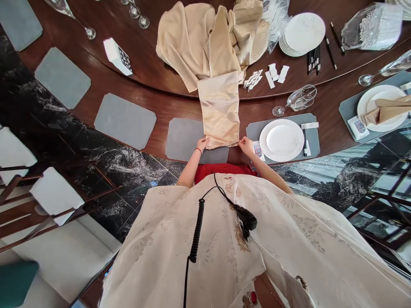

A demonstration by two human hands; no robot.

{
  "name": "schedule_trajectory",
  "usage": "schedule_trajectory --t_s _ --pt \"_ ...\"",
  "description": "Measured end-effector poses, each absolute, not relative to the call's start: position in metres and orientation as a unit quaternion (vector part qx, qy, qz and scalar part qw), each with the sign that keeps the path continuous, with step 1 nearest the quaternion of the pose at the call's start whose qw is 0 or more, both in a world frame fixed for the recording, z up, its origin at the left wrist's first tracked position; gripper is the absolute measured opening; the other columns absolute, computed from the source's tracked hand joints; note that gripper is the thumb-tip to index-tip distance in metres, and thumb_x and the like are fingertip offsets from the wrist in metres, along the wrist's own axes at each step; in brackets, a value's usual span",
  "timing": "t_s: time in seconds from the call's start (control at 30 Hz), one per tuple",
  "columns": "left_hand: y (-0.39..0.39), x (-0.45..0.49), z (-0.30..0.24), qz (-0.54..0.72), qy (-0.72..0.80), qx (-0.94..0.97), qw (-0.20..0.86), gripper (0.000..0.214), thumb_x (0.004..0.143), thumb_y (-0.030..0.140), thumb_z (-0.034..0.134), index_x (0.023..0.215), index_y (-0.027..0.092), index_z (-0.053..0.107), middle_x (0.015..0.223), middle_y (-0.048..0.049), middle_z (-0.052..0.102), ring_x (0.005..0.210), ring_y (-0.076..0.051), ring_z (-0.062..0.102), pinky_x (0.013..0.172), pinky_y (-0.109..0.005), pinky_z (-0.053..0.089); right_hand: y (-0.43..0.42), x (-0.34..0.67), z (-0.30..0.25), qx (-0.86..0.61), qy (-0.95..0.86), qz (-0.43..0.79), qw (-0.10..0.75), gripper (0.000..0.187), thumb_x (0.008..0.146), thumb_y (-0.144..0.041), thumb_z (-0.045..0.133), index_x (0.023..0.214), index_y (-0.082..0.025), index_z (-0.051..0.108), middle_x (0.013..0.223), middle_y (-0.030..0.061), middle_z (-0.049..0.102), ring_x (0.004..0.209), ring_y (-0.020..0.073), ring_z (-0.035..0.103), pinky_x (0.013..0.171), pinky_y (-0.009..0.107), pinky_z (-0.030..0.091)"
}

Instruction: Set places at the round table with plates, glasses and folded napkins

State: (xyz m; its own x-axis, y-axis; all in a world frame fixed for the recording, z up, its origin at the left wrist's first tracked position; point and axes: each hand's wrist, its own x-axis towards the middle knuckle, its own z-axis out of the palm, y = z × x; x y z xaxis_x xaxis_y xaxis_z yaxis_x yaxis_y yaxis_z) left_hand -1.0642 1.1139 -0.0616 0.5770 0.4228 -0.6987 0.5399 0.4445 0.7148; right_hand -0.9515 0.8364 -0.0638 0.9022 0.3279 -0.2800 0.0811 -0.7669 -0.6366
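Beige satin cloth, folded into a long band, lies on the dark wooden table, its near end at the table edge and overlapping a grey place mat. Its far end runs onto the wooden turntable and joins a loose heap of the same fabric. Left hand, red bracelet at the wrist, has its fingers closed on the near hem; right hand pinches the near corner. Just right of that hand sits a white plate on a second grey place mat.
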Motion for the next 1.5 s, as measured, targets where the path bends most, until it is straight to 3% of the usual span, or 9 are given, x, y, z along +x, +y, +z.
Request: schedule_trajectory --t_s 0.23,0.5,0.63,0.83,1.03,1.23,1.5 --pt "1.118 -1.069 -0.067 -0.028 0.498 0.493 0.713 0.029 0.072 0.026 0.093 0.068 0.015 0.067 0.055 0.0053 0.053 0.051 -0.006 0.041 0.057 -0.023 0.039 0.827 -0.961 -0.049 -0.946 -0.025 0.177 0.271 0.013 0.086 -0.017 0.059 0.081 -0.024 0.048 0.077 0.0022 0.061 0.071 0.0198 0.050 0.069 0.028 0.033" --pt "1.105 -1.098 -0.064 -0.143 0.476 0.439 0.748 0.029 0.072 0.027 0.095 0.086 0.015 0.072 0.075 -0.0030 0.071 0.068 -0.012 0.066 0.076 -0.029 0.057 0.827 -0.992 -0.039 -0.923 0.015 0.267 0.275 0.019 0.089 -0.014 0.054 0.075 -0.024 0.046 0.061 -0.0006 0.058 0.064 0.0188 0.058 0.065 0.027 0.036" --pt "1.099 -1.116 -0.066 -0.152 0.472 0.425 0.757 0.027 0.072 0.022 0.095 0.086 0.012 0.074 0.070 -0.0017 0.067 0.065 -0.010 0.063 0.075 -0.027 0.057 0.828 -0.999 -0.042 -0.913 0.041 0.281 0.292 0.018 0.090 -0.014 0.053 0.077 -0.024 0.045 0.058 -0.0037 0.058 0.061 0.0168 0.062 0.065 0.025 0.040" --pt "1.096 -1.122 -0.069 -0.054 0.536 0.403 0.740 0.023 0.073 0.013 0.094 0.080 0.013 0.072 0.060 0.0048 0.055 0.054 -0.004 0.048 0.058 -0.019 0.048 0.823 -1.000 -0.036 -0.902 0.045 0.292 0.313 0.017 0.090 -0.014 0.052 0.079 -0.024 0.043 0.058 -0.0051 0.060 0.060 0.0155 0.066 0.066 0.024 0.043" --pt "1.098 -1.121 -0.068 -0.037 0.546 0.418 0.725 0.026 0.074 0.020 0.094 0.076 0.014 0.068 0.057 0.0069 0.048 0.048 -0.003 0.042 0.050 -0.018 0.040 0.822 -1.001 -0.030 -0.908 0.020 0.306 0.287 0.016 0.088 -0.017 0.055 0.077 -0.024 0.045 0.062 -0.0028 0.063 0.064 0.0157 0.064 0.071 0.025 0.045" --pt "1.100 -1.123 -0.069 -0.044 0.548 0.466 0.693 0.041 0.080 0.032 0.090 0.066 0.019 0.054 0.051 0.0093 0.038 0.045 -0.004 0.039 0.048 -0.017 0.036 0.821 -1.005 -0.039 -0.927 -0.036 0.282 0.245 0.018 0.082 -0.020 0.058 0.070 -0.025 0.045 0.070 0.0029 0.061 0.069 0.0198 0.055 0.066 0.028 0.038" --pt "1.106 -1.128 -0.073 -0.090 0.569 0.521 0.630 0.042 0.089 0.037 0.081 0.061 0.020 0.054 0.046 0.0028 0.051 0.043 -0.009 0.048 0.054 -0.022 0.044 0.820 -1.010 -0.044 -0.917 -0.091 0.290 0.259 0.020 0.078 -0.018 0.055 0.068 -0.025 0.039 0.073 0.0027 0.060 0.069 0.0185 0.046 0.063 0.027 0.031"
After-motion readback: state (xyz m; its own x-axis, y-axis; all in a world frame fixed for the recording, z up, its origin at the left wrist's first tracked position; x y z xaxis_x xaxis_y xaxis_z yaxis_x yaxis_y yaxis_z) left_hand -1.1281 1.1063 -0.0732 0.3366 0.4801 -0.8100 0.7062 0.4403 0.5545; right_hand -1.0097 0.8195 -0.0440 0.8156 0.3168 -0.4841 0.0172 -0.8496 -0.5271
